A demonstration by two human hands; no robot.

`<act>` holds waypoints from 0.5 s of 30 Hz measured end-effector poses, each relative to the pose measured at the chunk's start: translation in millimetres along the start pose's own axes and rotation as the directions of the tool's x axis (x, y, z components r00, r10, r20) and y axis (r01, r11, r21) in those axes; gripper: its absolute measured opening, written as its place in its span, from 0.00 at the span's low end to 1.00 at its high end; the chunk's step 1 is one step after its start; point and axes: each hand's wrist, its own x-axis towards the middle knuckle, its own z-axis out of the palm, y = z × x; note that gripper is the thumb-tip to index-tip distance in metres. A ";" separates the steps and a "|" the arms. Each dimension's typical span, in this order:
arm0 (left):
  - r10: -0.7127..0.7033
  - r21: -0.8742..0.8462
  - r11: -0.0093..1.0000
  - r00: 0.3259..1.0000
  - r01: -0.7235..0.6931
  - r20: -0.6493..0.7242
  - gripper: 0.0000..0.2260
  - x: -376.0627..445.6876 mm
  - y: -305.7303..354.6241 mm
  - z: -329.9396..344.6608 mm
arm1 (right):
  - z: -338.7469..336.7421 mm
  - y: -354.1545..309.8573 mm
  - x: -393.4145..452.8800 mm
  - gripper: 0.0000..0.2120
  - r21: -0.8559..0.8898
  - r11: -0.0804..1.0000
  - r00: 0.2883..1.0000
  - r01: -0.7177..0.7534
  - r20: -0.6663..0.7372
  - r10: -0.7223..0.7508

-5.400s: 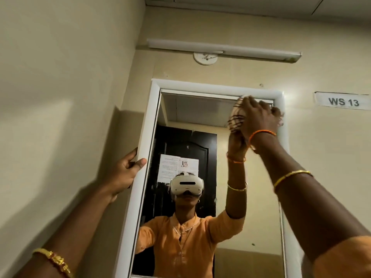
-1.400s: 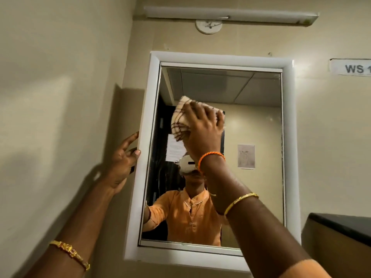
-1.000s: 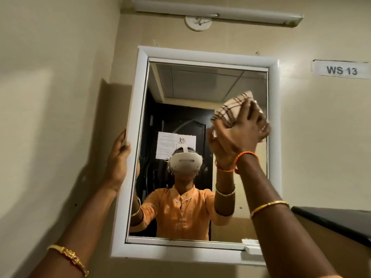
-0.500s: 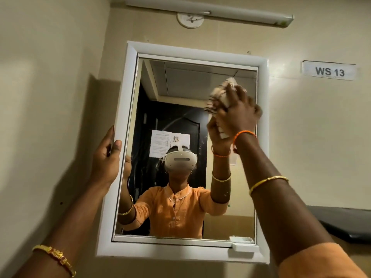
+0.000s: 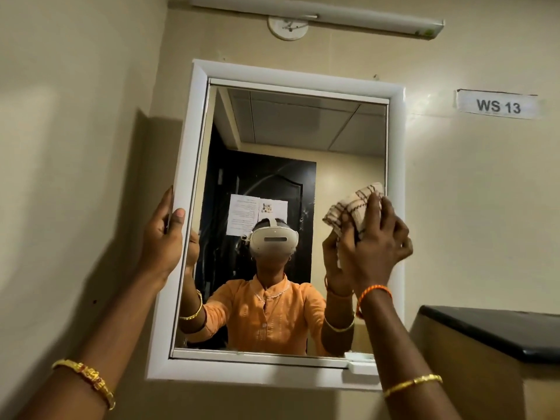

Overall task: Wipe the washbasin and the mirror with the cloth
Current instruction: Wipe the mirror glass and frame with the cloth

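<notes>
Fingers (image 5: 375, 213): those of the right hand (image 5: 374, 247), curled over a bunched checked cloth (image 5: 353, 209) and pressing it to the glass; the thumb cannot be made out. Left hand (image 5: 162, 237): fingers straight and close together along the outer side of the white frame (image 5: 185, 189), thumb laid on its front face, steadying it.

Cloth: at about 3 o'clock on the mirror (image 5: 297, 140), hard against the right edge of the glass.

Step in hand: the mirror wipe, right margin. The washbasin is out of view; its condition cannot be told.

Next move, by judgement: carry the cloth down the right edge toward 5 o'clock, then across the lower glass, keeping flat pressure while the left hand braces the frame.

Surface: glass, smooth and reflective, with faint smears near centre; it shows the person in an orange top with a headset.

Room: cream walls; tube light (image 5: 318, 13) at 12 o'clock; label "WS 13" (image 5: 498, 105) at 2 o'clock; dark counter (image 5: 497, 331) at 4 o'clock.
</notes>
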 end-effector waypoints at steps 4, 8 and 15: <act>0.020 -0.004 1.000 1.000 -0.020 0.002 0.20 -2.1 0.2 -1.9 | 9.3 -31.5 47.7 0.30 0.068 0.998 0.999 -0.014 -0.047 0.017; -0.022 -0.071 0.997 1.000 0.022 0.010 0.21 -4.5 5.4 2.4 | 23.7 -70.7 71.0 0.30 0.087 0.995 0.997 0.049 -0.072 -0.043; -0.113 -0.121 0.985 0.990 0.122 0.081 0.20 0.8 3.0 -8.0 | 54.7 -148.1 20.2 0.31 0.132 0.880 0.878 0.457 0.091 -0.470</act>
